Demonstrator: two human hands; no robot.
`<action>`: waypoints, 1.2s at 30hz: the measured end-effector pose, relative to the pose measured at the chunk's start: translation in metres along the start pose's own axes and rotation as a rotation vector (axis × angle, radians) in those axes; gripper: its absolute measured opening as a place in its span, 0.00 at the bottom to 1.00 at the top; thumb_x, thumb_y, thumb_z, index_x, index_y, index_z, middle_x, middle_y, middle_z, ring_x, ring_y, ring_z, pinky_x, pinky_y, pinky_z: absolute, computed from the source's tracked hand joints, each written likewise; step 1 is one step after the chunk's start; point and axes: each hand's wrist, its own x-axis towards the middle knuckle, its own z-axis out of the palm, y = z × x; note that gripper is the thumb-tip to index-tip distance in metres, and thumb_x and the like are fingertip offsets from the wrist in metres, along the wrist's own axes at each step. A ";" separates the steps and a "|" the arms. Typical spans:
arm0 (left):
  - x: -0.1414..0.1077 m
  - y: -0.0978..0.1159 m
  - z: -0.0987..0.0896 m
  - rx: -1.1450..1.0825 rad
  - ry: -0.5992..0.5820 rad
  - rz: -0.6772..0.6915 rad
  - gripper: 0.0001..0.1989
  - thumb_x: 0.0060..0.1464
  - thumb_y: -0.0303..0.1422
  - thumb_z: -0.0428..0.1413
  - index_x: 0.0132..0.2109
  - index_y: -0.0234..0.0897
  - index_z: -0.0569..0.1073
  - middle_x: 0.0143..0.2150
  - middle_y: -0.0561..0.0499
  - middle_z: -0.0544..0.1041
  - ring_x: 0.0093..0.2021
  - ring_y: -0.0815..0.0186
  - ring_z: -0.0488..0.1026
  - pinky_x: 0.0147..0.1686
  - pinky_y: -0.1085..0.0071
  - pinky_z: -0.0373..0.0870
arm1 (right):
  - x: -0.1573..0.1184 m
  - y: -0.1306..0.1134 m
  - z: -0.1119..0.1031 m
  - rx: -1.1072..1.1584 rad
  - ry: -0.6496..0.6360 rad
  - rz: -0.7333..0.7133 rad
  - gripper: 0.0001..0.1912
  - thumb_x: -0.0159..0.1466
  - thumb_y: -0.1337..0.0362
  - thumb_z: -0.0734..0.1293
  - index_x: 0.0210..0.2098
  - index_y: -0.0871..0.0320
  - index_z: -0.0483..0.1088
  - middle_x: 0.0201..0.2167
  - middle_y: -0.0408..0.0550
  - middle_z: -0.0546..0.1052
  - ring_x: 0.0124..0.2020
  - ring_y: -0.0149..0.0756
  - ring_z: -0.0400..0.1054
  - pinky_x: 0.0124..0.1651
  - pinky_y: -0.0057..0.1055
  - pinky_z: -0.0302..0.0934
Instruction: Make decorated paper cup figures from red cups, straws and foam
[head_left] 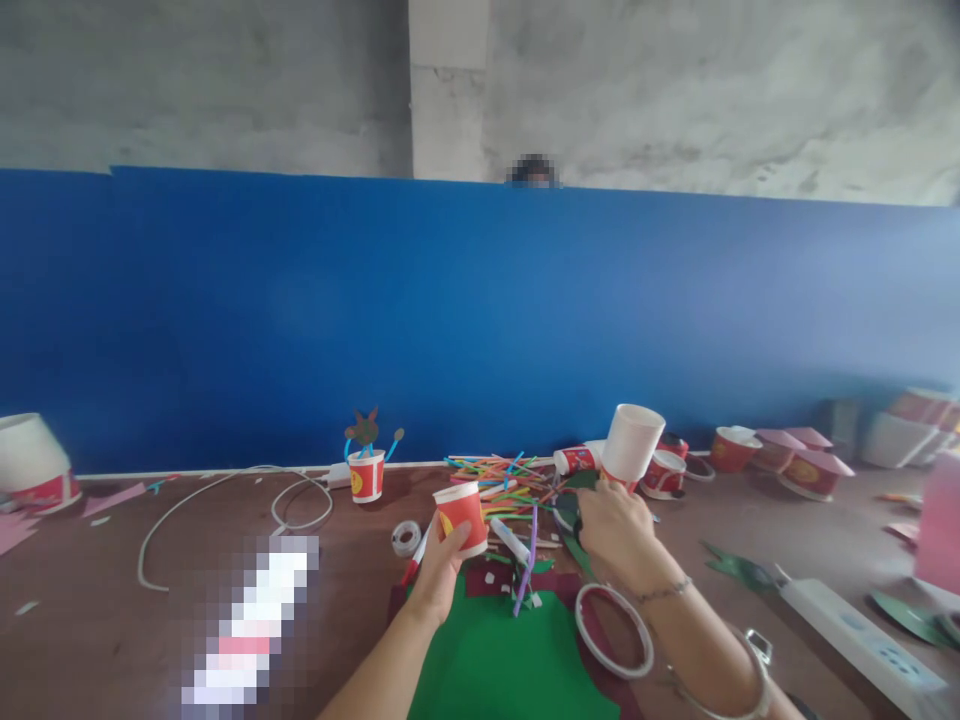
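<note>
A red paper cup point(463, 518) with a white rim and a yellow mark is gripped in my left hand point(439, 575), raised over the green paper sheet point(502, 660). My right hand point(619, 525) has its fingers curled at the foot of a tall white and red stack of paper cups point(632, 442). What its fingers close on is hidden. Dark green shapes show beside that hand. Between the hands lie a purple pipe cleaner point(529, 565), a white tube point(510, 540) and small paper scraps. A roll of white tape point(615, 632) sits below my right wrist.
Many coloured sticks point(495, 475) are heaped behind my hands. A decorated cup point(367, 475) with blue arms stands at the back left, near a white cable point(206, 483). A power strip point(862, 640) and pink-topped cups point(814, 475) are at right. A blue partition point(450, 320) borders the table.
</note>
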 end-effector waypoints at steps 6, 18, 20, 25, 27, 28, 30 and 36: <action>0.000 0.005 -0.001 0.144 -0.028 0.055 0.39 0.44 0.37 0.62 0.61 0.44 0.55 0.50 0.45 0.73 0.49 0.56 0.71 0.48 0.60 0.67 | 0.003 -0.025 0.039 1.267 0.078 -0.014 0.18 0.55 0.53 0.67 0.41 0.55 0.66 0.23 0.44 0.74 0.25 0.37 0.68 0.23 0.27 0.56; 0.004 -0.009 -0.008 0.731 -0.006 0.438 0.19 0.52 0.35 0.54 0.51 0.38 0.62 0.48 0.46 0.70 0.50 0.60 0.68 0.52 0.62 0.63 | -0.023 -0.078 0.092 1.854 -0.101 -0.127 0.23 0.46 0.56 0.75 0.36 0.56 0.64 0.25 0.40 0.73 0.25 0.31 0.68 0.29 0.28 0.63; 0.004 -0.007 -0.010 0.877 -0.008 0.522 0.11 0.50 0.33 0.55 0.42 0.37 0.65 0.44 0.46 0.71 0.45 0.60 0.70 0.47 0.63 0.66 | -0.022 -0.075 0.095 1.846 -0.103 -0.147 0.22 0.46 0.57 0.75 0.35 0.56 0.64 0.25 0.40 0.73 0.26 0.31 0.68 0.31 0.28 0.63; 0.004 0.003 -0.012 1.087 -0.027 0.645 0.06 0.51 0.31 0.54 0.29 0.37 0.64 0.58 0.40 0.63 0.57 0.53 0.62 0.48 0.61 0.66 | -0.028 -0.074 0.095 1.806 -0.175 -0.215 0.22 0.48 0.57 0.75 0.36 0.56 0.64 0.27 0.42 0.74 0.27 0.32 0.68 0.29 0.28 0.62; 0.003 0.008 -0.010 1.099 -0.040 0.611 0.06 0.53 0.32 0.53 0.29 0.37 0.65 0.61 0.40 0.60 0.57 0.53 0.63 0.45 0.62 0.68 | -0.033 -0.074 0.090 1.799 -0.140 -0.230 0.22 0.48 0.57 0.75 0.37 0.56 0.63 0.27 0.42 0.74 0.27 0.31 0.68 0.28 0.26 0.61; 0.003 0.011 -0.010 1.102 -0.055 0.595 0.06 0.53 0.33 0.53 0.30 0.36 0.66 0.62 0.39 0.58 0.56 0.54 0.64 0.44 0.63 0.69 | -0.037 -0.073 0.086 1.796 -0.140 -0.233 0.22 0.49 0.57 0.75 0.37 0.56 0.63 0.26 0.41 0.73 0.27 0.30 0.68 0.27 0.24 0.60; 0.003 0.017 -0.011 1.106 -0.087 0.574 0.06 0.54 0.33 0.52 0.31 0.36 0.67 0.63 0.40 0.57 0.53 0.56 0.68 0.42 0.64 0.70 | -0.044 -0.069 0.080 1.799 -0.247 -0.245 0.21 0.51 0.55 0.73 0.37 0.57 0.62 0.23 0.39 0.72 0.23 0.28 0.67 0.22 0.21 0.56; -0.001 0.025 -0.031 1.122 -0.057 0.662 0.07 0.57 0.35 0.49 0.35 0.37 0.69 0.48 0.43 0.73 0.46 0.60 0.72 0.43 0.65 0.70 | -0.057 -0.051 0.082 1.882 -0.824 -0.426 0.24 0.58 0.44 0.63 0.39 0.59 0.62 0.19 0.41 0.71 0.19 0.30 0.70 0.16 0.19 0.55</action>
